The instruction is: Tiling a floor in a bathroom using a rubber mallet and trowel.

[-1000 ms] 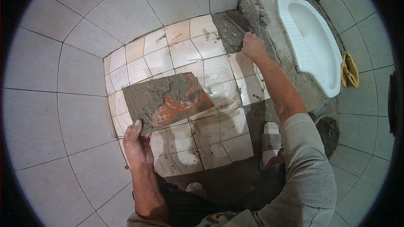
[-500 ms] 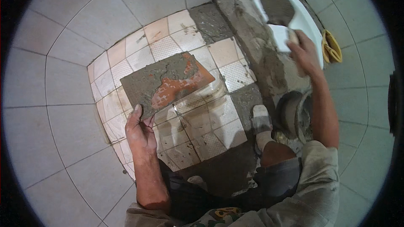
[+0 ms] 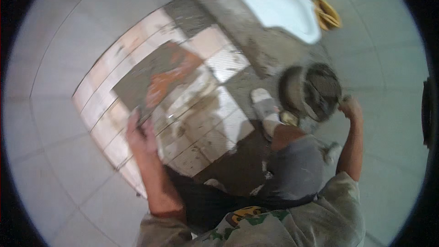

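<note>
My left hand (image 3: 142,135) grips the near corner of a tile (image 3: 137,75). Grey wet mortar covers much of its upward face, and a patch of orange-brown shows bare. The tile is held above the patterned floor tiles. Over on the right, my right hand (image 3: 350,108) is closed beside the rim of a mortar bucket (image 3: 295,89). It holds a trowel (image 3: 325,90), whose blade is inside the bucket; blur makes the blade hard to tell from the mortar, and the fingers hide most of the handle.
A white squat toilet (image 3: 279,7) sits in rough cement at the far right, with a yellow folded object (image 3: 328,13) beside it. My slippered foot (image 3: 265,105) stands left of the bucket. Pale and patterned tiles (image 3: 228,64) cover part of the floor. Tiled walls (image 3: 68,155) surround the space.
My right hand has brought the trowel from above the toilet down toward me to the bucket. The left hand still holds the tile. The whole view has shifted and blurred.
</note>
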`<state>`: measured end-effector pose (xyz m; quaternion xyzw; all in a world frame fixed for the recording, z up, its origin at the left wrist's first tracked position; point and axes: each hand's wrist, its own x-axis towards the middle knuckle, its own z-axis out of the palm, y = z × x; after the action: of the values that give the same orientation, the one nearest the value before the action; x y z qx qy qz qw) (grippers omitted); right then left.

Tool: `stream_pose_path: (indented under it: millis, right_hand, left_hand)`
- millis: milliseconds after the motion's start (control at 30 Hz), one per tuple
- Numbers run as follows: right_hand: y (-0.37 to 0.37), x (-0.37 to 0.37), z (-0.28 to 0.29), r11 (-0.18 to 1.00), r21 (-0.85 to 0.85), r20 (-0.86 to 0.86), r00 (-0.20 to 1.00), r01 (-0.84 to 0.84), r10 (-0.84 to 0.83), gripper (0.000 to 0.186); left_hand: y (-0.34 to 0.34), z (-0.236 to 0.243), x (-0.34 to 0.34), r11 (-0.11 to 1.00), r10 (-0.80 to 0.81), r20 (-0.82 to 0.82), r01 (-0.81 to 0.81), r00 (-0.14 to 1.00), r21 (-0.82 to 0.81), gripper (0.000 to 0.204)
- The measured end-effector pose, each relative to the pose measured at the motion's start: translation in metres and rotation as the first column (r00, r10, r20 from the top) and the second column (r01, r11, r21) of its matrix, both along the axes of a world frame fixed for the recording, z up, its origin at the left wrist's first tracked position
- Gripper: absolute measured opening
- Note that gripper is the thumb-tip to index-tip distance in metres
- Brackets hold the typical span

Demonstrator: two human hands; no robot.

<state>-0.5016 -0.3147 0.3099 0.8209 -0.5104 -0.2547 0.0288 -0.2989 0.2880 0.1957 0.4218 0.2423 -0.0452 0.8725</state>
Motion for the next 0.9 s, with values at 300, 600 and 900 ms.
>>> stream_pose_path:
  millis: [300, 600, 900]
  right_hand:
    - [0.156, 0.128, -0.011, 0.644, -0.079, 0.621, 0.468, -0.761, 0.629, 0.025]
    - [0.351, 0.271, 0.045, 0.320, 0.118, 0.738, 0.299, -0.940, 0.605, 0.050]
    - [0.385, 0.241, 0.030, 0.440, 0.653, 0.575, 0.782, -0.616, 0.241, 0.051]
  left_hand:
    - [-0.015, 0.010, -0.017, 0.987, 0.066, 0.063, -0.074, 0.996, 0.142, 0.016]
    - [-0.043, 0.025, -0.019, 0.766, -0.053, 0.234, -0.111, 0.971, 0.633, 0.020]
    - [-0.065, 0.055, -0.048, 0.635, -0.273, 0.224, 0.001, 0.936, 0.773, 0.008]
